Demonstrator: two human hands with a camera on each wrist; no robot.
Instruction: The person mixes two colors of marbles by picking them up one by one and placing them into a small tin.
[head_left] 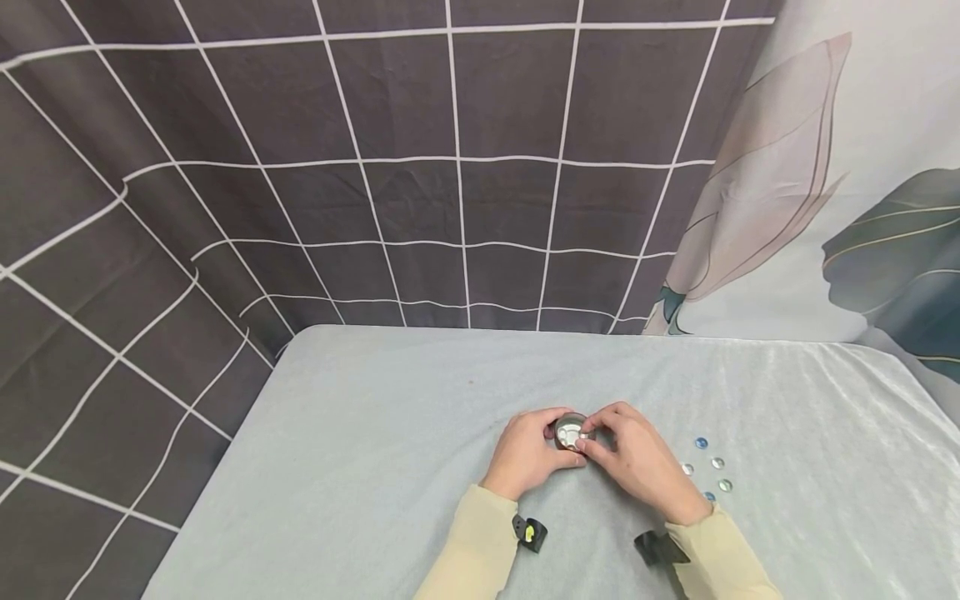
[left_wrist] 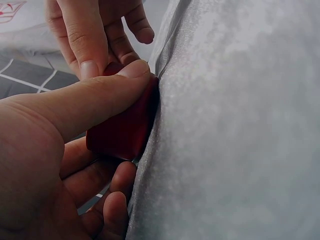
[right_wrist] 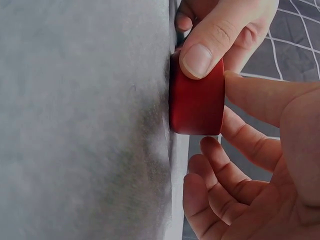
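Observation:
My left hand [head_left: 522,454] grips a small round tin [head_left: 561,429], silvery inside, with the thumb on its near side and the fingers curled round the far side. The wrist views show the tin's smooth red outer wall [right_wrist: 197,112], standing on the cloth. Shiny clear pieces [head_left: 570,435] lie inside it. My right hand [head_left: 637,458] reaches over the tin's right side, thumb and forefinger at the rim and dipping inward. I cannot tell whether a piece is between those two fingertips. The right hand's other fingers hang loosely curled beside the tin in the right wrist view.
Several flat glass beads lie right of my right forearm, among them a blue bead [head_left: 701,442], a clear bead [head_left: 717,462] and a greenish bead [head_left: 725,485]. Pale grey cloth [head_left: 360,467] covers the table. A dark checked curtain [head_left: 502,200] hangs behind it.

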